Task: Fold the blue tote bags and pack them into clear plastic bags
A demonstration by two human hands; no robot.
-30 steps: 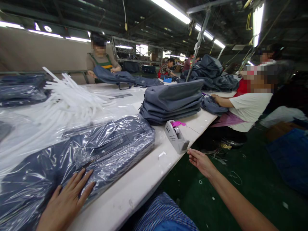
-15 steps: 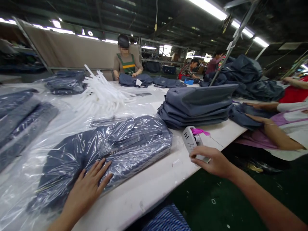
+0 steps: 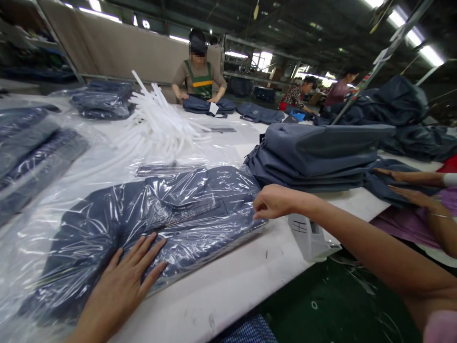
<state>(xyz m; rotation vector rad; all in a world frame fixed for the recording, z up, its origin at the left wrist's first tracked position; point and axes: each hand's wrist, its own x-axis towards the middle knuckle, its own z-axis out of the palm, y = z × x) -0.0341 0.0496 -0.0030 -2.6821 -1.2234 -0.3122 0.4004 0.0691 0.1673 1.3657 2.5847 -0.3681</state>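
A dark blue-grey bag in a clear plastic bag [image 3: 200,216] lies on the white table in front of me. My left hand [image 3: 134,269] rests flat on its near side, fingers spread over the plastic. At the right end of the wrapped bag, my right hand [image 3: 273,202] is closed with the fingertips bent down against or just above the plastic. Whatever sits between those fingertips is too small to make out. Below my right forearm stands a white holder with black marks [image 3: 303,233], which looks like a tape dispenser, partly covered by the arm.
Stacked dark bags [image 3: 314,155] stand beyond my right forearm. White strips [image 3: 164,119] are heaped farther back, and wrapped bags [image 3: 32,147] lie at the left. A co-worker [image 3: 200,71] handles a bag across the table; another person's hands [image 3: 407,183] touch dark fabric at the right.
My right hand has moved left and up, from the white holder to the wrapped bag's right end. My left hand stays on the plastic. The view has shifted slightly.
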